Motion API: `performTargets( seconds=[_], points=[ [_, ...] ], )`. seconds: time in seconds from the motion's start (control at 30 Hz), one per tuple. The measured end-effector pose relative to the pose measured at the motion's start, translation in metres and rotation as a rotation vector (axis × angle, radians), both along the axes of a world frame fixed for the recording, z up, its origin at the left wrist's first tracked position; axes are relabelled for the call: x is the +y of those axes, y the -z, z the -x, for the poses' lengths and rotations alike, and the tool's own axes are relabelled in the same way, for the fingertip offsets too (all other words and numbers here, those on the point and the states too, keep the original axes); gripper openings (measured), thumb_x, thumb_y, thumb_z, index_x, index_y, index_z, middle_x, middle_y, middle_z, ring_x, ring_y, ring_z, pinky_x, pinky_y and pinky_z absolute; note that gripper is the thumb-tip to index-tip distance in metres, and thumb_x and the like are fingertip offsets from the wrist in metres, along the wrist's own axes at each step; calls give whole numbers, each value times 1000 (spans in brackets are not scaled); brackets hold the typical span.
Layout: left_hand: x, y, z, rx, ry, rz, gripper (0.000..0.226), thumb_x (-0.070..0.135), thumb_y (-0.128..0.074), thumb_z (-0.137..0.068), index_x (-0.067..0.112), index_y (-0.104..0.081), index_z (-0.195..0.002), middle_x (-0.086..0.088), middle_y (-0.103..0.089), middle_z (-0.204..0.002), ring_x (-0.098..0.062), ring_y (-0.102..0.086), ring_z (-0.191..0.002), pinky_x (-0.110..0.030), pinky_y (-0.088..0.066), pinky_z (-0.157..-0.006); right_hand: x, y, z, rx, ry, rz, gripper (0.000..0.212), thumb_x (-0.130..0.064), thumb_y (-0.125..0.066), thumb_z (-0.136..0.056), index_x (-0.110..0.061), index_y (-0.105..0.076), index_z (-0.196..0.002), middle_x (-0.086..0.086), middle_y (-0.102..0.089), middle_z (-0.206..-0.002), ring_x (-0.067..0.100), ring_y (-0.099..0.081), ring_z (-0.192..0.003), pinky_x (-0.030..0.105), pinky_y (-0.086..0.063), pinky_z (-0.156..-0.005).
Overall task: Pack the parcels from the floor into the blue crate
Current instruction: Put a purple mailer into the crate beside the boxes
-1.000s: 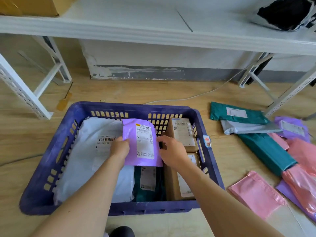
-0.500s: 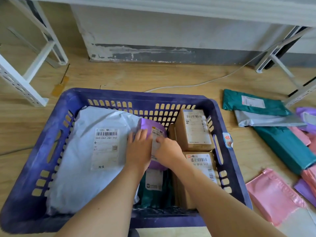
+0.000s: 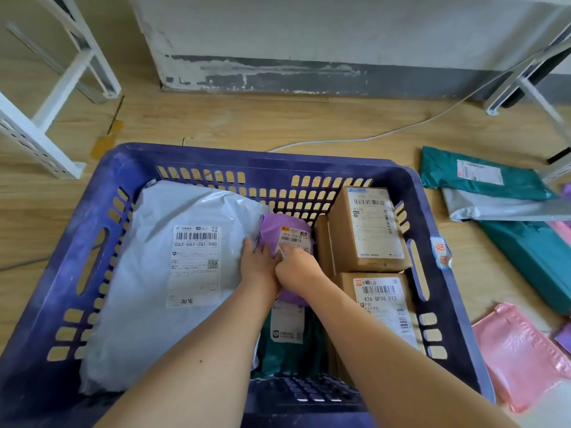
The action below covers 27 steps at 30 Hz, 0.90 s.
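The blue crate (image 3: 278,159) stands on the wooden floor in front of me. A small purple parcel (image 3: 278,230) lies inside it, between a large grey bag (image 3: 148,257) and two cardboard boxes (image 3: 370,230). My left hand (image 3: 258,267) presses on the purple parcel's left edge with straight fingers. My right hand (image 3: 298,267) grips the parcel at its white label with curled fingers. A teal parcel (image 3: 278,353) sits under my wrists, partly hidden. More parcels lie on the floor to the right: a teal one (image 3: 463,177), a grey one (image 3: 494,208) and a pink one (image 3: 519,356).
White metal shelf legs stand at the left (image 3: 40,140) and at the far right (image 3: 525,81). A white cable (image 3: 370,134) runs across the floor behind the crate. A grey wall base (image 3: 278,72) closes the back.
Both hands brought the purple parcel down from upright above the crate into the gap beside the boxes. My left hand flattened on it. The view moved closer and lower.
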State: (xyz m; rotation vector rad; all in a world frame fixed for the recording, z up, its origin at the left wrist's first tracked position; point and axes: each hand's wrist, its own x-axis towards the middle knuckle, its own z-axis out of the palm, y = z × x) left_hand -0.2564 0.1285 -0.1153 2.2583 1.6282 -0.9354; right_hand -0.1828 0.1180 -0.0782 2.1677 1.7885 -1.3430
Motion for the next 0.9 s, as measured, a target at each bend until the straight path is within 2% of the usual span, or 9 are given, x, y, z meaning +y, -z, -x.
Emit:
performTargets(
  seconds=[0.13, 0.2, 0.37, 0.53, 0.63, 0.77, 0.9],
  points=[
    [11, 10, -4, 60, 23, 50, 66, 43, -34, -95, 20, -8, -150, -11, -16, -156, -25, -12, -145, -47, 2, -116, 4, 7, -3, 3, 23, 26, 36, -14, -38, -95, -4, -46, -129, 19, -51, -131, 33, -48, -120, 27, -38, -87],
    [14, 16, -5, 54, -3, 51, 64, 43, -34, -94, 20, -11, -150, -9, -16, -157, -26, -11, -145, -48, 1, -116, 6, 7, -7, -3, 32, 40, 40, -12, -38, -95, -7, -42, -134, 17, -50, -134, 31, -48, -122, 28, -40, -90],
    [14, 12, -2, -2, -5, 4, 55, 31, -47, -92, 20, -31, -143, -4, -35, -148, -23, -30, -139, -46, -8, -115, 7, 0, -14, -17, 34, 43, 44, -15, -39, -97, -7, -35, -141, 16, -46, -138, 29, -46, -125, 31, -41, -97],
    [7, -10, 4, -100, -14, -66, 35, 17, -48, -90, 21, -53, -124, 0, -56, -128, -23, -42, -127, -43, -21, -109, 2, -23, -18, -13, 35, 8, 45, -11, -40, -94, -7, -38, -139, 15, -49, -134, 29, -50, -121, 35, -46, -98],
    [3, -32, 7, -127, -28, -81, 34, 12, -45, -90, 20, -53, -123, -1, -57, -125, -23, -49, -121, -41, -24, -108, -5, -44, -25, -16, 28, -30, 41, -11, -41, -94, -8, -44, -135, 14, -53, -128, 30, -54, -115, 39, -49, -95],
    [-5, -68, 9, -224, -69, -144, 37, 7, -43, -90, 19, -51, -124, -5, -54, -127, -24, -51, -119, -40, -24, -108, -16, -74, -38, -35, 42, -99, 34, -10, -39, -96, -9, -55, -126, 11, -58, -123, 26, -56, -112, 35, -52, -92],
    [-13, -101, 5, -310, -96, -245, 30, 5, -41, -89, 16, -55, -113, -7, -55, -120, -26, -54, -108, -36, -36, -91, -27, -115, -62, -124, -10, -196, 40, 1, -34, -92, -8, -60, -122, 11, -56, -127, 29, -55, -114, 33, -50, -90]
  ],
)
